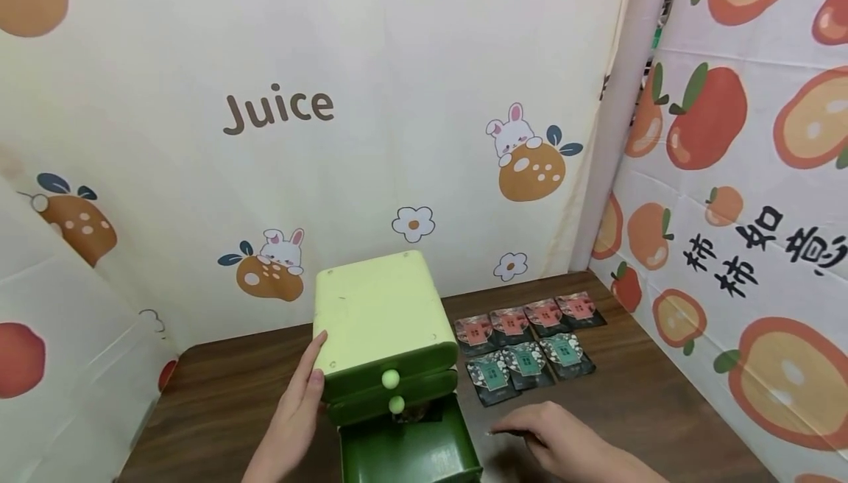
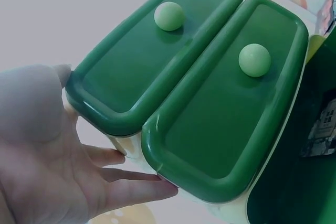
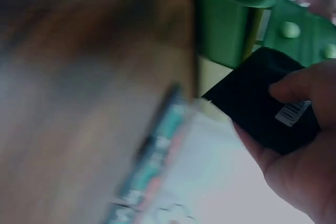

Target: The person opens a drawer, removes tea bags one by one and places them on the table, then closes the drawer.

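Note:
A small drawer cabinet [image 1: 377,314] with a pale yellow-green top and dark green drawers stands on the table. Its bottom drawer [image 1: 411,453] is pulled out, and a dark printed packet [image 2: 321,132] lies inside toward the back. My left hand [image 1: 294,409] rests against the cabinet's left side with fingers extended, the thumb near the front edge of the upper drawer [image 2: 142,72]. To the right of the pulled-out drawer, my right hand [image 1: 556,435] pinches a flat black packet [image 3: 257,100] between thumb and fingers, its barcode side showing in the right wrist view.
Behind and right of the cabinet lie a row of several red-labelled packets [image 1: 510,323] and a row of three green-labelled ones [image 1: 528,365]. Printed cloth [image 1: 411,137] hangs behind the wooden table [image 1: 232,365], with more fruit-patterned cloth [image 1: 748,210] on the right.

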Tool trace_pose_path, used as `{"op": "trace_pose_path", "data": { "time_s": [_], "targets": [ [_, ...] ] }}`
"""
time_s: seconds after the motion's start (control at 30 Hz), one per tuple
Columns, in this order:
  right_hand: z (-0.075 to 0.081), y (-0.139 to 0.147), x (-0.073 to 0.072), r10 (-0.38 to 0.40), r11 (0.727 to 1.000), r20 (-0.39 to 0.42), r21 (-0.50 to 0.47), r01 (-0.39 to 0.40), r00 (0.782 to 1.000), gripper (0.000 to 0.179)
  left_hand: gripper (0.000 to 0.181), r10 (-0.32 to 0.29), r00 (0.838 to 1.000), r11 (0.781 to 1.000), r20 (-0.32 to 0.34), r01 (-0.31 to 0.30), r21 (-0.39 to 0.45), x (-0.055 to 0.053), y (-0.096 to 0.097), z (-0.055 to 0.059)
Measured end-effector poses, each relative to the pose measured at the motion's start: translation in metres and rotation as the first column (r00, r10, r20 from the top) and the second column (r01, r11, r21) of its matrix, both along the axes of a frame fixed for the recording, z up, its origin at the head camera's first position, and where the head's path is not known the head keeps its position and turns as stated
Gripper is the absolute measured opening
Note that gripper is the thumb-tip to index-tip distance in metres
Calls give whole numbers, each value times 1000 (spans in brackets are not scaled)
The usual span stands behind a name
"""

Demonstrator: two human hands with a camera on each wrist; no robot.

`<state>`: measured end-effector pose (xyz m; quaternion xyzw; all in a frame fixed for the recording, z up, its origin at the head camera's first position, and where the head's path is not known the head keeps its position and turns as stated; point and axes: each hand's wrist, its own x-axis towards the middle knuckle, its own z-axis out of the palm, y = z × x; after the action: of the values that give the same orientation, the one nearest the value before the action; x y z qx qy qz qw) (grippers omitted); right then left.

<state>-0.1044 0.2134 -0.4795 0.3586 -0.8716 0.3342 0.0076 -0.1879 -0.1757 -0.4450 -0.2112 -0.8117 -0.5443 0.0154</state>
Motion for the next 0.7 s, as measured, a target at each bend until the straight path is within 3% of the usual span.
{"op": "trace_pose_path", "data": {
  "time_s": [0.1, 0.23, 0.4, 0.5, 0.6, 0.7],
  "targets": [
    [-21, 4, -4, -67, 996, -59, 59, 71, 996, 54, 49, -2, 1000, 1000, 13, 2, -2, -1, -1, 0],
    [-46, 5, -6, -129, 970, -154, 185, 156, 980, 45, 49, -12, 999, 1000, 35, 12, -6, -2, -3, 0],
    [-55, 4, -8, -157, 932, -187, 296, 208, 970, 50, 49, -3, 999, 1000, 37, 3, -16, -4, -3, 0],
    [-55, 3, -9, -185, 908, -128, 357, 219, 974, 52, 49, -4, 999, 1000, 42, 4, -16, -5, -2, -2],
    [-55, 3, -9, -209, 892, 8, 410, 188, 978, 47, 49, -7, 999, 1000, 51, 7, -13, -4, -1, -3],
    [-54, 2, -9, -240, 887, 145, 435, 156, 960, 54, 49, -2, 999, 1000, 47, 2, -8, -4, -1, -3]
  ]
}}
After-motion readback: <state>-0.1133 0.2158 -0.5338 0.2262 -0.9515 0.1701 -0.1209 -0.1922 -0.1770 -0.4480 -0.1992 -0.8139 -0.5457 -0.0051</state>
